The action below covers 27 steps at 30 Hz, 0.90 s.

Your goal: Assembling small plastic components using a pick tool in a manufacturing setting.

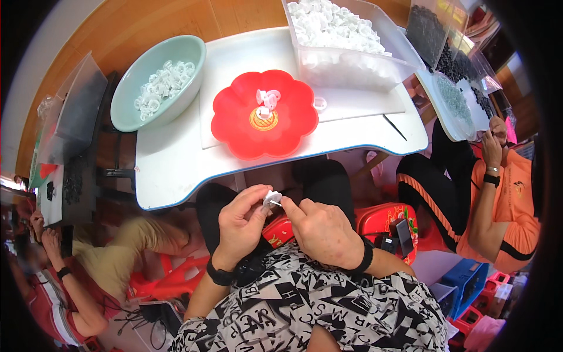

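Observation:
Above my lap, my left hand (240, 226) pinches a small round white plastic part (271, 196) between thumb and fingertips. My right hand (328, 234) is closed, its index finger stretched toward the part. From its fingertips a thin, pale-tipped tool (275, 203) reaches to the part's edge; most of this tool is hidden in the fist, so its exact kind does not show. Beyond both hands, a red flower-shaped bowl (231, 126) stands on the white table (167, 170), with a few similar white parts (268, 102) inside.
A pale green basin (126, 108) of white parts stands at the left, a clear bin (352, 67) heaped with them at the back. A single part (320, 102) and a thin black stick (394, 127) lie on the table. Co-workers sit left and right, the right one in an orange shirt (516, 205).

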{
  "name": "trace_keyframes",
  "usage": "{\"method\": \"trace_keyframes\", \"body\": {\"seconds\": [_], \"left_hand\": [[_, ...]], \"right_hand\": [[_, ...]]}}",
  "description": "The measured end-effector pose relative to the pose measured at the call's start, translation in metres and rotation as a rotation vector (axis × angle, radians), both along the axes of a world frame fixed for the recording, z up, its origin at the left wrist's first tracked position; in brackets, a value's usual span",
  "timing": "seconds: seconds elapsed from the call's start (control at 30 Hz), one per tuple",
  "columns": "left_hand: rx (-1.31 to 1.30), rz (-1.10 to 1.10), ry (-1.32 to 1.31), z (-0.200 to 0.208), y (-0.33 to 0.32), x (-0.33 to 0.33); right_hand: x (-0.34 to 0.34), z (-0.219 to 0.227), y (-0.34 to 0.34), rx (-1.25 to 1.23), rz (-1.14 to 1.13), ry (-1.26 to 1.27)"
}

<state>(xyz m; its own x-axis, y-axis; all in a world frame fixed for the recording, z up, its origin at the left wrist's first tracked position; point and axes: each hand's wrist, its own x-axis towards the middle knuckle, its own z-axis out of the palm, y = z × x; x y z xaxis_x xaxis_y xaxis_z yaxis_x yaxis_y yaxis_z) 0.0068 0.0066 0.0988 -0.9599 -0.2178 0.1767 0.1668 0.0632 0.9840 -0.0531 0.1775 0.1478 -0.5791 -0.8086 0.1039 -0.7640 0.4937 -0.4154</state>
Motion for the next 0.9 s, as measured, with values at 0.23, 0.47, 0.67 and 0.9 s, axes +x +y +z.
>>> {"method": "trace_keyframes", "body": {"seconds": [0.23, 0.47, 0.67, 0.9], "left_hand": [[0.127, 0.009, 0.015, 0.004, 0.008, -0.004], [0.200, 0.023, -0.023, 0.010, 0.009, -0.014], [0.252, 0.098, -0.108, 0.018, -0.004, -0.020], [0.591, 0.231, 0.027, 0.060, -0.135, -0.096]], "right_hand": [[-0.003, 0.000, 0.008, -0.043, -0.013, -0.021], [-0.012, -0.005, 0.022, -0.176, -0.045, -0.049], [-0.018, -0.015, 0.029, -0.288, -0.062, -0.098], [-0.025, -0.020, 0.046, -0.262, -0.112, -0.146]]}}
